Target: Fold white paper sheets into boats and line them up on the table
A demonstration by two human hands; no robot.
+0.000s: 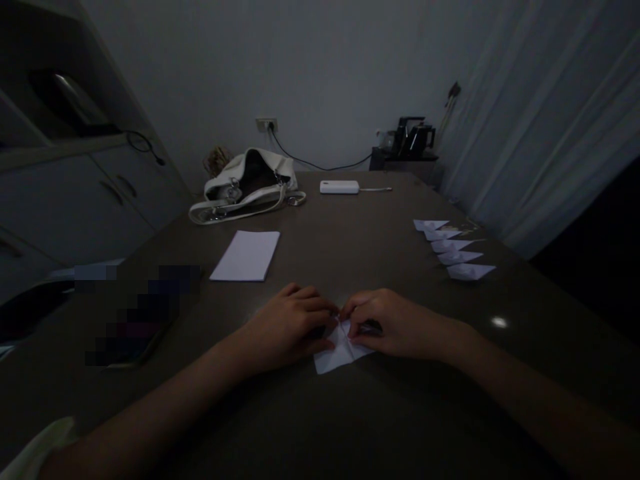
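A small folded sheet of white paper (334, 355) lies on the table in front of me, creased down its middle. My left hand (295, 321) grips its left side, fingers curled at the far edge and thumb on top. On the right side, my right hand (383, 321) pinches the paper close to the centre crease. Fingertips of both hands nearly meet at the paper's far edge and hide that part. A row of several folded paper boats (454, 257) stands at the right. To the left lies a stack of white paper (246, 256).
A white handbag (250, 179) sits at the table's back left, with a white power bank (339, 187) and its strap right of it. A blurred-out phone (143, 327) lies at left. Kettles (417, 139) stand on a small cabinet beyond the table (340, 247).
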